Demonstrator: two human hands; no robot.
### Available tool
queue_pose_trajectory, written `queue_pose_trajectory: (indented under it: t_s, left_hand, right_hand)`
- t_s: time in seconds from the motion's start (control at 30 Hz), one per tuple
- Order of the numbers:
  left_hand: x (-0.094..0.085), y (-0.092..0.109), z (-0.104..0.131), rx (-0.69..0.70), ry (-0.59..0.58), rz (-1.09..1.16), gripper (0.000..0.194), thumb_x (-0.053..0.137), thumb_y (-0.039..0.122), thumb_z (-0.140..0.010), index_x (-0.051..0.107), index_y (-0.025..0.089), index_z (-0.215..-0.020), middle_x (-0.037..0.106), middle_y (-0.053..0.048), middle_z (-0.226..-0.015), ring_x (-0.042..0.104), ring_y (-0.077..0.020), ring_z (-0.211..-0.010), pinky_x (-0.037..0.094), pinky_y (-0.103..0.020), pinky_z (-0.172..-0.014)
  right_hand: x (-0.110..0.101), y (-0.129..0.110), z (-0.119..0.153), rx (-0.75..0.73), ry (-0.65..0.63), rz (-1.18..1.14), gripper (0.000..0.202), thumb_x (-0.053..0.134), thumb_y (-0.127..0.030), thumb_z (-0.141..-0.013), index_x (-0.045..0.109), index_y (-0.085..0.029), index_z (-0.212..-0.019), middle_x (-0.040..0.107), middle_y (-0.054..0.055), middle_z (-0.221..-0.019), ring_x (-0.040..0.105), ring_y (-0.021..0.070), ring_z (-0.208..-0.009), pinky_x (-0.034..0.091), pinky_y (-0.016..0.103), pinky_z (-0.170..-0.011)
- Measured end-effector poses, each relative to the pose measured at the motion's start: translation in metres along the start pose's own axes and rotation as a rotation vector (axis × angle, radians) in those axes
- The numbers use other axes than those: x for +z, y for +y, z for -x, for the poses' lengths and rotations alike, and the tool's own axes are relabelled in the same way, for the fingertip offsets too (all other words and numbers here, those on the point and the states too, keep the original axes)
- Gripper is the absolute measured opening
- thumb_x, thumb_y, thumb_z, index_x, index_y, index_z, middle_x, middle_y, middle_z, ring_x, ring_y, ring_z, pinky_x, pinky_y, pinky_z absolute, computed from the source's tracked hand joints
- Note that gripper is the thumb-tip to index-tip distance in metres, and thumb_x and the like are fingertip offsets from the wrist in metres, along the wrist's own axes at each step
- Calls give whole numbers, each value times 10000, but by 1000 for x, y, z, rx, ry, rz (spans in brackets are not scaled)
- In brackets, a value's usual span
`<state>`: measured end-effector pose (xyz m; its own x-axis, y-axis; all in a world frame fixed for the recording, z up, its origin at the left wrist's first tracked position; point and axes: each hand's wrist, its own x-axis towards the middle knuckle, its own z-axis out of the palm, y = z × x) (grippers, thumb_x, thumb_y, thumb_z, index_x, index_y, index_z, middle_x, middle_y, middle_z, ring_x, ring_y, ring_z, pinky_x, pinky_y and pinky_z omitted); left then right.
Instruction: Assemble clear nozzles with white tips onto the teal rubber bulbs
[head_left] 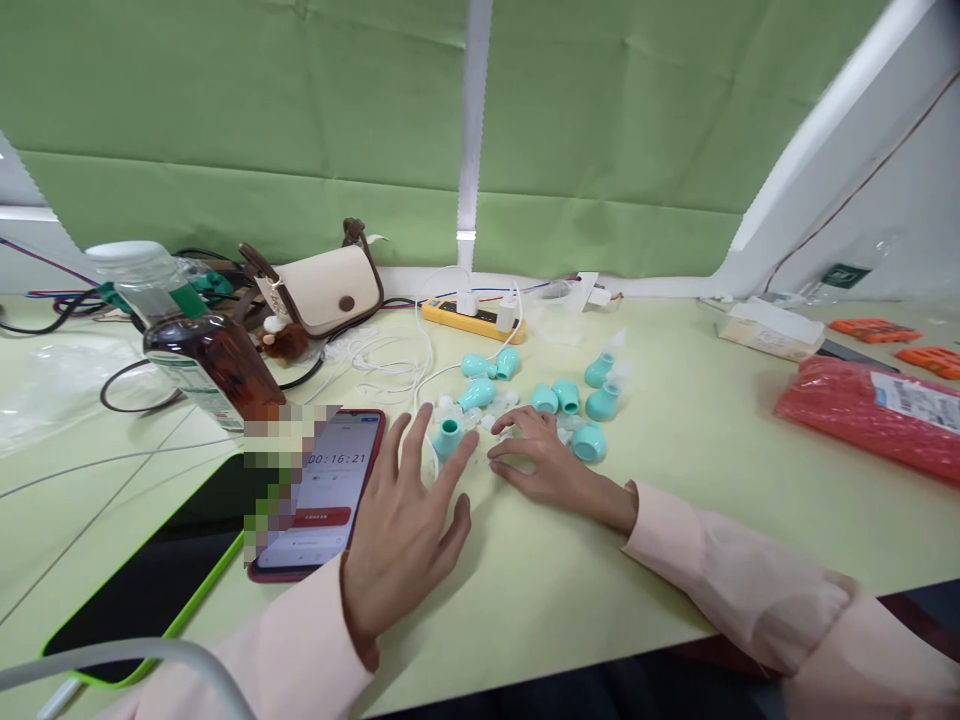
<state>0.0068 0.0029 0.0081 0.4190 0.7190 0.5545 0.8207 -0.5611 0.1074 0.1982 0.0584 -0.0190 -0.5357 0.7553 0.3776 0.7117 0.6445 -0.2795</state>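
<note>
My left hand (409, 520) hovers with spread fingers beside a teal rubber bulb (448, 438), whose open neck faces up. Its fingertips come near the bulb; I cannot tell if they touch. To the right, my right hand (536, 455) has curved fingers held apart over small clear plastic pieces (499, 405), with nothing visible between thumb and forefinger. Several more teal bulbs lie around it: one by the wrist (589, 442), a pair behind the hand (566, 396), others farther back (477, 393). Two bulbs at the right (602, 402) have clear parts at their necks.
A phone showing a timer (330, 510) and a green-cased phone (157, 570) lie left. Behind them stand a dark-liquid bottle (210, 360) and a cream bag (330, 290). A yellow power strip (450, 318) trails white cables. A red package (870, 410) is right.
</note>
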Motion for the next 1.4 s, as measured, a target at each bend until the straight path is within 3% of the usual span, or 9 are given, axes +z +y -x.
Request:
queue_pose_trajectory:
  t_s: [0.07,0.17,0.3,0.5,0.67,0.83,1.03,1.2,1.4]
  left_hand:
    - [1,0,-1,-9,-46,-50,511,510,192,-742,383,266,-1231,170,-134,-1370,165,-398,-1229,266,-565,-906]
    - [7,1,0,-12,-116,-98,498,499,248,-762,373,310,-1239,186,-146,-1379,145,-432,-1230,224,-614,-888]
    - [17,0,3,-8,-169,-174,470,457,286,-790,365,293,-1251,258,-173,-1361,176,-440,-1221,184,-668,-850]
    - [20,-1,2,-18,-219,-226,417,406,264,-811,413,218,-1225,381,-201,-1287,296,-418,-1170,171,-670,-838]
    - [12,1,-1,-18,-215,-186,354,404,252,-803,484,209,-1146,450,-167,-1221,382,-375,-1089,235,-613,-841]
    - [8,0,-1,8,-183,-141,322,431,212,-783,509,209,-1096,498,-146,-1143,431,-331,-1022,346,-525,-801]
    - [8,0,1,15,-226,-110,362,449,218,-776,474,197,-1137,392,-166,-1254,402,-334,-1068,396,-493,-789]
    - [6,0,2,47,-105,3,294,464,190,-764,536,154,-1047,420,-174,-1214,399,-336,-1055,406,-497,-785]
    - [2,2,10,310,130,199,178,490,97,-742,566,117,-901,595,-103,-804,510,-216,-778,468,-361,-654]
  right_hand:
    - [1,-1,0,-12,12,-3,88,549,-208,-751,632,-216,-781,521,63,-993,435,216,-977,283,422,-819]
    - [1,-4,0,-18,9,13,130,543,-212,-750,610,-230,-860,516,63,-1026,424,222,-997,283,424,-824]
    - [2,-9,0,-37,-38,119,255,529,-300,-767,549,-263,-1019,450,82,-1154,346,269,-1073,249,478,-858]
    - [11,-10,-2,16,-43,97,203,456,-388,-814,599,-288,-917,470,65,-1092,353,253,-1051,248,476,-852]
    - [16,-12,-5,16,44,83,146,476,-274,-819,616,-241,-792,510,48,-1011,391,224,-1006,262,427,-827]
    - [7,-7,-3,4,111,64,133,466,-259,-830,593,-221,-822,578,35,-913,455,194,-937,276,374,-776]
    - [-8,12,-4,38,336,-9,89,481,-247,-813,560,-206,-806,631,28,-773,548,179,-786,328,355,-724]
    - [-18,13,-4,59,416,-147,75,493,-238,-784,557,-200,-798,617,18,-709,564,127,-634,442,260,-615]
    - [-30,14,-6,7,302,-85,195,422,-154,-785,600,-186,-861,583,17,-654,505,105,-535,425,235,-532]
